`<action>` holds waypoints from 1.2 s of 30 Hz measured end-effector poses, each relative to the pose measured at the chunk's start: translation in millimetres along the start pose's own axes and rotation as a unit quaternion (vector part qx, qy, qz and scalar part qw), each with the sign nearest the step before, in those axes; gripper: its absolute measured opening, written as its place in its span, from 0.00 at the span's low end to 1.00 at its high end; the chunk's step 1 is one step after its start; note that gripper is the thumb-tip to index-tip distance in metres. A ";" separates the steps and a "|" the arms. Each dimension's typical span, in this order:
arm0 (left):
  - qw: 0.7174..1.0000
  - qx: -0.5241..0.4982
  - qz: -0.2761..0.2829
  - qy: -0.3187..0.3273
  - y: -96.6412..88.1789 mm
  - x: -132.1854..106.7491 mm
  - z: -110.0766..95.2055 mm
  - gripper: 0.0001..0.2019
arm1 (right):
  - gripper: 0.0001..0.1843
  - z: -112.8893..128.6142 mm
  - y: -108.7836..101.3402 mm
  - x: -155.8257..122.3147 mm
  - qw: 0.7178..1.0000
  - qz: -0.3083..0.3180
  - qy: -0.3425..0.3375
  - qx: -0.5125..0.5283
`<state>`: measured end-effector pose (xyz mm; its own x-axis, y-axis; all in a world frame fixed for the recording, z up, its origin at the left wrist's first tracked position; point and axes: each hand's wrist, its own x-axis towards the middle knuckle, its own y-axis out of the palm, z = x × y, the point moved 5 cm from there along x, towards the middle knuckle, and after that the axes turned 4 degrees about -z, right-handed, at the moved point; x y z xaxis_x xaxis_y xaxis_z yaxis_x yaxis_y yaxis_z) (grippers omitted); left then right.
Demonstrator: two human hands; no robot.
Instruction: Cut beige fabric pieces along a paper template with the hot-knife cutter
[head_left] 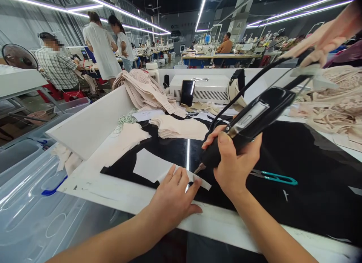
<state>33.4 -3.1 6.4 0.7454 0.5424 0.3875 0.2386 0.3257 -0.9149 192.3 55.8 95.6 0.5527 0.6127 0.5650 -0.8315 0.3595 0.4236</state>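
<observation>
A white cut piece [149,165] lies on the glossy black mat [283,150]. My left hand [172,195] rests palm down on its near edge, fingers spread and thumb on the mat. My right hand [236,167] is wrapped round a black corded handheld tool [260,110], held at a slant. Its narrow metal tip [199,168] points down at the piece close to my left fingertips; whether it touches I cannot tell. Teal thread snips [278,178] lie to the right of my right hand.
Stacked beige pieces [181,127] sit behind the white piece. Beige fabric strips [144,89] and a phone [187,92] stand before a white vented box [203,86]. Another person's hand [325,38], blurred, reaches in above the tool's cord. Plastic bins [34,202] stand at left.
</observation>
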 end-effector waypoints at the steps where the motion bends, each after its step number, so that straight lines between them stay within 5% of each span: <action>1: 1.000 0.001 -0.005 0.001 0.2 -0.3 0.0 0.44 | 0.24 -0.9 1.8 0.8 1.000 0.000 0.000 0.004; 17: 1.000 -0.019 -0.017 0.012 -5.9 1.1 5.0 0.39 | 0.17 -5.2 8.4 -0.6 0.999 0.018 -0.024 0.010; 28: 0.991 -0.128 0.011 -0.036 -30.5 -6.3 29.6 0.19 | 0.20 10.2 2.8 -14.1 1.000 0.005 -0.025 0.002; 36: 0.994 -0.111 0.003 -0.017 -26.0 -13.8 23.1 0.25 | 0.22 13.6 -2.0 -19.3 0.999 0.013 -0.029 0.008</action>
<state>2.5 -1.2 27.5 0.7266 0.5708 0.3825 0.3683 0.1464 -0.9181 184.0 33.6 93.5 0.5340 0.5800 0.6152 -0.8446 0.3329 0.4193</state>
